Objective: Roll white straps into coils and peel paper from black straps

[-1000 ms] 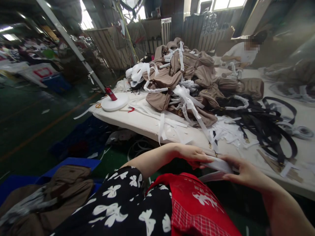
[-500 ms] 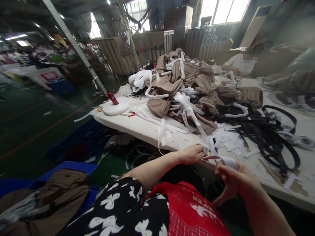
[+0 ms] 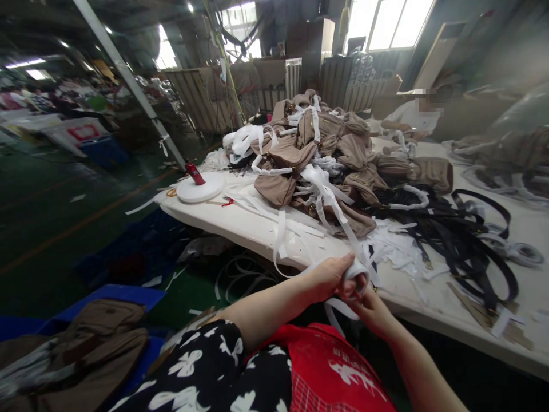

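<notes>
At the table's front edge, both my hands meet around a small coil of white-wrapped strap (image 3: 355, 270). My left hand (image 3: 332, 277) is closed around the coil's left side, fingers curled under it. My right hand (image 3: 369, 308) grips the coil from below and right; some of its fingers are hidden behind the coil. A loose white strip (image 3: 341, 313) hangs below the hands. Just beyond, white strips (image 3: 326, 189) trail down from a heap of brown bags (image 3: 295, 151) on the white table (image 3: 253, 229).
Black straps (image 3: 472, 252) lie tangled at right, near white coils (image 3: 525, 253) and paper scraps (image 3: 392, 246). At left stand a white disc (image 3: 210, 191) and red spool (image 3: 195, 173). Brown bags (image 3: 103, 326) fill a blue bin (image 3: 141, 294). A co-worker (image 3: 414, 120) sits across the table.
My right hand has moved left and in against my left hand. The strap, earlier stretched between the hands, is now a tighter coil held by both.
</notes>
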The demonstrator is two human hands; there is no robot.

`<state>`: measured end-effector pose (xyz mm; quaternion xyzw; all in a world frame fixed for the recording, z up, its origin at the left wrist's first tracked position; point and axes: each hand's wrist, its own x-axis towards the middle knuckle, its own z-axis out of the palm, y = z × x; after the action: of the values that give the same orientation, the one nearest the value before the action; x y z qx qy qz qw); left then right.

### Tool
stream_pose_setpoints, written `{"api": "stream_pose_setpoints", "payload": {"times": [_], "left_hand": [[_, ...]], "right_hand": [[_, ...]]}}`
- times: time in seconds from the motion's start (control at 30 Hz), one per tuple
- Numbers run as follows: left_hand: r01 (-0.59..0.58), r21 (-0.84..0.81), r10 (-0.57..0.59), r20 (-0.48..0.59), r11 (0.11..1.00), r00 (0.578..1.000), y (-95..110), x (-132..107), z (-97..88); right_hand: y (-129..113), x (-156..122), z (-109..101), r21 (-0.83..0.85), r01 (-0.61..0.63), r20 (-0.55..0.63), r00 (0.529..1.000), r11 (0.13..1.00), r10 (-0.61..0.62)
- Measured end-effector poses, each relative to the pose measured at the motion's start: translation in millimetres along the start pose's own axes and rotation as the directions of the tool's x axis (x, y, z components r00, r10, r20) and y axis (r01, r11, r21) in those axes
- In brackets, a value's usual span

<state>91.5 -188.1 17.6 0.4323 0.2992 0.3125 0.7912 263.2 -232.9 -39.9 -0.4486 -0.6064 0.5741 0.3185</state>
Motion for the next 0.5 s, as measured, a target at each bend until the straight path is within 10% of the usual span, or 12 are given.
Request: {"api": "stream_pose_setpoints", "payload": {"times": [0.13, 0.27, 0.4, 0.5], "left_hand": [[-0.246, 0.045, 0.25, -0.124, 0.968, 0.96, 16.7, 3.6, -5.0], [-0.319, 0.652, 0.481, -0.081, 0.688, 0.873, 15.0, 1.4, -15.0], [-0.232, 0.938, 0.358, 0.131, 0.258, 0.925, 14.1, -6.0, -12.8], [-0.25, 0.895, 0.163, 0.203, 0.368, 0.966, 18.7, -13.0, -7.4]], "right_hand": [[-10.9, -14.6, 41.8, 0.125, -0.155, 0.244, 0.962, 0.98, 0.121], [-40.7, -32.7, 20.6, 0.237, -0.166, 0.303, 0.949, 0.957, 0.09], [-62.1, -27.7, -37.5, 0.226, -0.145, 0.235, 0.968, 0.963, 0.091], [-63.4, -10.4, -73.3, -0.053, -0.108, -0.043, 0.993, 0.993, 0.106]]}}
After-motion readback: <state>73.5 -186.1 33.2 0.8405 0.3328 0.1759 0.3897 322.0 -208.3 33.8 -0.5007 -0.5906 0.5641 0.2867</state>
